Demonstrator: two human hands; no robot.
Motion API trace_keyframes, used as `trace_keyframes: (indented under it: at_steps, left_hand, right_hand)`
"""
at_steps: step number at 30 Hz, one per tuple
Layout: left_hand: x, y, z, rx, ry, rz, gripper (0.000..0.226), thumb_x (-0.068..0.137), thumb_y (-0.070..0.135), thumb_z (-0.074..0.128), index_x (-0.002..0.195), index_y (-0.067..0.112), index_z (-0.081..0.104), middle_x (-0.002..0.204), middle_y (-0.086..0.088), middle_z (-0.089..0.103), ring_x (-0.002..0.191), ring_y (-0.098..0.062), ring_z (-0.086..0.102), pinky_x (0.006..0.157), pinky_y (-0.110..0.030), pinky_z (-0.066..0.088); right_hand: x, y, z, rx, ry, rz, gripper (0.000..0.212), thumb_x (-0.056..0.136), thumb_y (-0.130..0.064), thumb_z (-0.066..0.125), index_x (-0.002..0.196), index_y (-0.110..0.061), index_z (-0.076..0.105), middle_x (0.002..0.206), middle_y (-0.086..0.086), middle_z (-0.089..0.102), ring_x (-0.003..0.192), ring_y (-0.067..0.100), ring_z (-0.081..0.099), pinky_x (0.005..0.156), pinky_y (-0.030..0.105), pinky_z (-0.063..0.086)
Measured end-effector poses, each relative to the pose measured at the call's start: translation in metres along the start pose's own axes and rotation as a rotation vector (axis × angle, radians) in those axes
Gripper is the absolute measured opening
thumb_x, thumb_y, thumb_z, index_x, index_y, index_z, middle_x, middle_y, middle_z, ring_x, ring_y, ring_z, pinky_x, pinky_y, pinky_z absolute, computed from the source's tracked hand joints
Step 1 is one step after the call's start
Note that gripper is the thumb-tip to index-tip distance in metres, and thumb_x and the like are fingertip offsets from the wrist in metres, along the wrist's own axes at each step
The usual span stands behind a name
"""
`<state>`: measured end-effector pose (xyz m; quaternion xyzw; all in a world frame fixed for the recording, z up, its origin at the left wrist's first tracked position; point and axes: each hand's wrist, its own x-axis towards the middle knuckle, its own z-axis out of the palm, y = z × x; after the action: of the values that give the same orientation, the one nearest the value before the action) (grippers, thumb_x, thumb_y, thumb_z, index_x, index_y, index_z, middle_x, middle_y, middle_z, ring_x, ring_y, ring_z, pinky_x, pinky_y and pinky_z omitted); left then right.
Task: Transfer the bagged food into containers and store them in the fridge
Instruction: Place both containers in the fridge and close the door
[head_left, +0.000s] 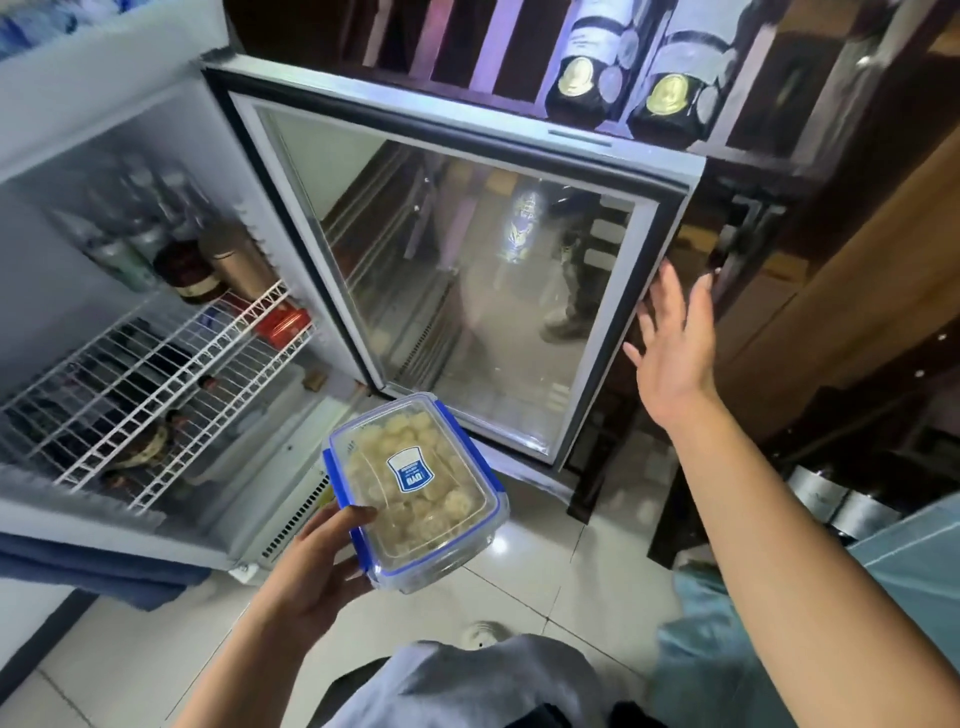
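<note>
The left hand held the filled container in its grip, mid-air before the wire shelf of the open fridge, while the right hand, grip wide and empty, hovered by the door edge; shelving the container seemed next.

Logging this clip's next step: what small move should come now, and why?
Probably carry the container in the left hand toward the wire shelf: its lid is on, the fridge door stands open, and the right hand is open by the door's edge.
</note>
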<state>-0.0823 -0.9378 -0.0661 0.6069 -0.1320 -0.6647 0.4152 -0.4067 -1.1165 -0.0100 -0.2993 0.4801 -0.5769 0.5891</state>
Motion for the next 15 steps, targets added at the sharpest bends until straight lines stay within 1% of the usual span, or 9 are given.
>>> trace_keyframes:
  at_steps: [2,4,6,8,10,13,15]
  left_hand:
    - [0.005,0.004,0.002,0.009,0.004,-0.002,0.033,0.089,0.012,0.062,0.122,0.015,0.066,0.113,-0.014,0.073,0.085,-0.031,0.073,0.058,-0.038,0.06]
    - [0.007,0.007,0.0,-0.001,0.01,0.005,0.034,0.089,0.013,0.063,0.123,0.017,0.066,0.114,-0.014,0.073,0.091,-0.034,0.072,0.06,-0.039,0.061]
    - [0.006,0.009,-0.005,-0.027,0.016,0.024,0.041,0.084,0.014,0.068,0.124,0.021,0.065,0.118,-0.014,0.072,0.1,-0.038,0.07,0.063,-0.04,0.061]
    - [0.005,0.009,-0.014,-0.045,0.036,0.049,0.046,0.081,0.012,0.07,0.126,0.023,0.064,0.119,-0.013,0.071,0.099,-0.036,0.071,0.061,-0.038,0.06]
    - [0.005,0.009,-0.025,-0.069,0.055,0.069,0.043,0.087,0.007,0.062,0.127,0.023,0.064,0.117,-0.012,0.073,0.093,-0.031,0.073,0.061,-0.037,0.059]
    - [0.005,0.012,-0.045,-0.126,0.098,0.074,0.042,0.09,0.002,0.056,0.124,0.024,0.066,0.114,-0.011,0.074,0.089,-0.028,0.074,0.068,-0.04,0.06]
    - [0.006,0.015,-0.062,-0.175,0.133,0.072,0.042,0.09,0.001,0.055,0.124,0.023,0.066,0.113,-0.013,0.074,0.088,-0.029,0.074,0.07,-0.043,0.061]
  right_hand:
    - [-0.006,0.007,0.004,-0.06,0.042,-0.012,0.056,0.099,-0.063,0.025,0.151,-0.044,0.03,0.158,-0.018,0.029,0.147,0.014,0.027,0.118,0.052,0.019]
    - [-0.024,0.026,0.011,-0.173,0.031,0.058,0.049,0.101,-0.051,0.038,0.149,-0.044,0.034,0.149,-0.02,0.039,0.141,0.012,0.037,0.115,0.05,0.027]
    - [-0.052,0.056,0.02,-0.311,-0.101,0.218,0.041,0.099,-0.039,0.051,0.14,-0.043,0.047,0.144,-0.015,0.049,0.132,0.014,0.049,0.111,0.048,0.036]
    - [-0.083,0.085,0.034,-0.373,-0.277,0.37,0.034,0.095,-0.031,0.061,0.127,-0.042,0.058,0.134,-0.009,0.062,0.119,0.013,0.061,0.106,0.046,0.045]
    - [-0.108,0.105,0.054,-0.365,-0.391,0.416,0.04,0.092,-0.022,0.066,0.128,-0.039,0.06,0.122,-0.01,0.07,0.113,0.011,0.065,0.099,0.041,0.05]
    - [-0.122,0.12,0.089,-0.376,-0.449,0.404,0.045,0.089,-0.008,0.067,0.127,-0.033,0.061,0.116,-0.009,0.073,0.109,0.008,0.067,0.087,0.025,0.053]
    - [-0.117,0.127,0.11,-0.419,-0.493,0.41,0.048,0.087,-0.005,0.07,0.125,-0.034,0.062,0.117,-0.007,0.072,0.113,0.011,0.066,0.09,0.026,0.053]
